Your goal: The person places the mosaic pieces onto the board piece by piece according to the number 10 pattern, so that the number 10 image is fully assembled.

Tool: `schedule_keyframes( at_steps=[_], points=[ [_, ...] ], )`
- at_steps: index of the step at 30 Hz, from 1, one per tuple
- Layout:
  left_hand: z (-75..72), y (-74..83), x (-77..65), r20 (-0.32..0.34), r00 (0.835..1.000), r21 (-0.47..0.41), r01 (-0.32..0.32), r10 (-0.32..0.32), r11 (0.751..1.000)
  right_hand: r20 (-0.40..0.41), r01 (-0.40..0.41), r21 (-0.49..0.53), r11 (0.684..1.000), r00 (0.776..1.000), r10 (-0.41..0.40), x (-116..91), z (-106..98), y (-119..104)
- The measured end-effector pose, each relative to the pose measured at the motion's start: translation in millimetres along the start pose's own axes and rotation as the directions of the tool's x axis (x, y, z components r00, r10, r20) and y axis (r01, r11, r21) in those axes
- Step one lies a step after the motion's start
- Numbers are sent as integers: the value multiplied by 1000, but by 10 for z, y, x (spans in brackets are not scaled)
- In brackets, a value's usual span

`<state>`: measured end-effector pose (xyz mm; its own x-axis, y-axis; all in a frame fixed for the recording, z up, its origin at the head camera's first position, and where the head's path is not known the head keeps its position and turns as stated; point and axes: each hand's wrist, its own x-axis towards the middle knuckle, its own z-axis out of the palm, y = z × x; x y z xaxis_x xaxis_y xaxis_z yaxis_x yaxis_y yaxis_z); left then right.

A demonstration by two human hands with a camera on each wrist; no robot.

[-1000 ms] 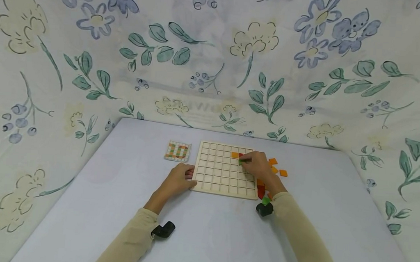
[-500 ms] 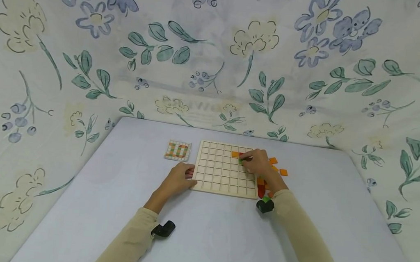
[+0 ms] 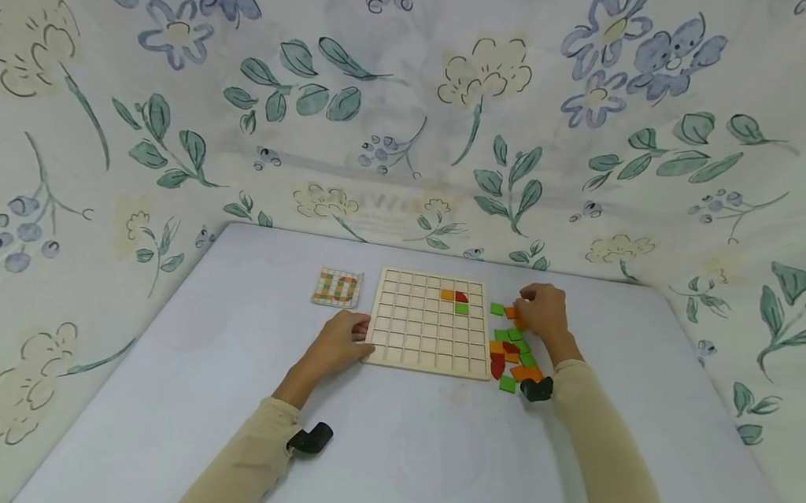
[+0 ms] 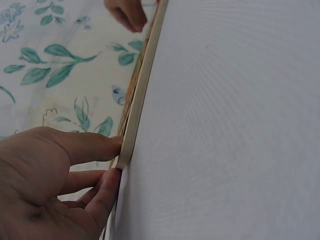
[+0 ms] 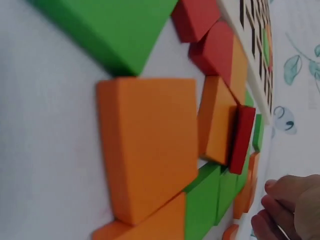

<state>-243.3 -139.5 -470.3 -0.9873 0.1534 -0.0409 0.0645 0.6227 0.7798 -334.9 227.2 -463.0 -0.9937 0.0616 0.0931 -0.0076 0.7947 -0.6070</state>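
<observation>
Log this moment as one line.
left hand: pinches wooden grid board, near-left corner | right hand: at loose tiles, grip unclear | on board: orange square, red quarter-round, green square

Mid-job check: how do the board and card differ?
The board is larger; the card is smaller. The board is mostly bare, with three tiles set in; the card carries a coloured pattern. The left hand pinches the board; the card lies unheld. Both show square grids.

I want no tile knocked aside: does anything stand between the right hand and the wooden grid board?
Yes: a green tile lies just right of the wooden grid board, and an orange tile between that and the right hand. Both are low; lifting over should probably clear them.
</observation>
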Motion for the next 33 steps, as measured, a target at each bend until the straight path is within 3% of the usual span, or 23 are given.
schedule_keyframes(
  at_steps=[9, 16, 25, 33],
  points=[
    [9, -11, 2, 5, 1000, -12, -2, 2, 1000, -6, -36, -17, 999, 999, 36, -21, 11, 55],
    [3, -20, 7, 3, 1000, -20, -6, 6, 1000, 43, -70, -21, 997, 997, 71, -21, -18, 17],
    [8, -33, 22, 4, 1000, -16, 0, 0, 1000, 41, -15, -15, 1000, 999, 15, -29, -27, 46],
    [8, -48, 17, 5, 1000, -23, -2, 2, 1000, 81, -47, -18, 999, 996, 48, -22, -36, 68]
  ],
)
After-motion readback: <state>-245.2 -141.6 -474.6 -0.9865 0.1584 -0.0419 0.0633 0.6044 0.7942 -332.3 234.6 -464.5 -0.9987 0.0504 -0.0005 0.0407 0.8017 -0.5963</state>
